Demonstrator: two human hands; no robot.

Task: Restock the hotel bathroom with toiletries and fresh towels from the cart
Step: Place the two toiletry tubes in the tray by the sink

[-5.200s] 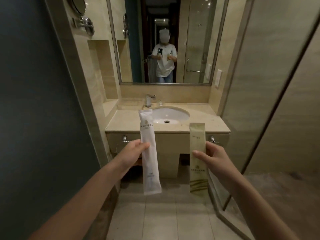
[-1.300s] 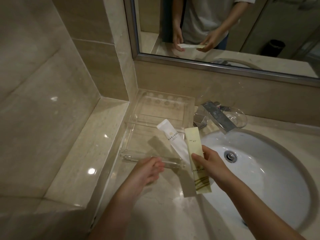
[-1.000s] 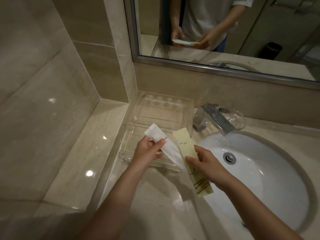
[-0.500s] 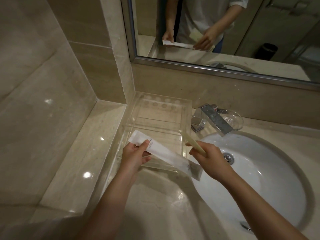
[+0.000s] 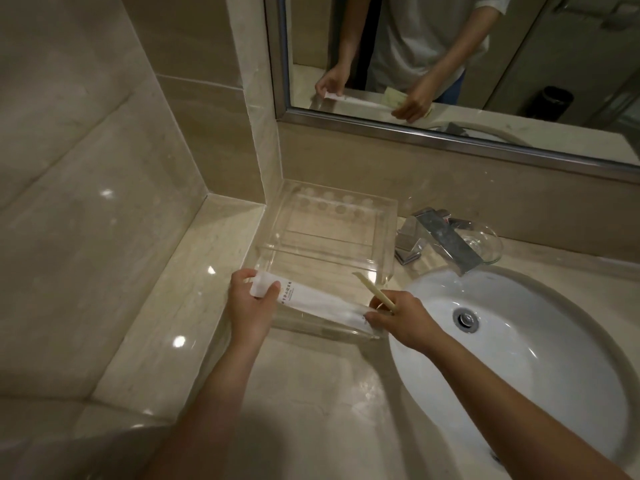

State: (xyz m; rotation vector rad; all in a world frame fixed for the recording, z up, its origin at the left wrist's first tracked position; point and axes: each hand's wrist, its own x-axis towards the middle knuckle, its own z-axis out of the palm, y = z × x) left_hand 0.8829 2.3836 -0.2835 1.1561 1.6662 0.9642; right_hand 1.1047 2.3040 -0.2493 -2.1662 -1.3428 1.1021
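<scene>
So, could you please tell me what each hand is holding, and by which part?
The left hand pinches the white sachet at its left end; the right hand pinches its right end and also grips the beige sachet below its upper end.

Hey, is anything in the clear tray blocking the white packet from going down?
Nothing visible. The tray's front section under the white packet looks bare; only the left hand and right hand holding its ends are there.

Both hands hold a white sachet (image 5: 322, 301) flat over the near compartment of a clear acrylic tray (image 5: 384, 237): left hand (image 5: 251, 306) pinching its left end, right hand (image 5: 403, 320) its right end, also holding a green sachet (image 5: 372, 292).
</scene>
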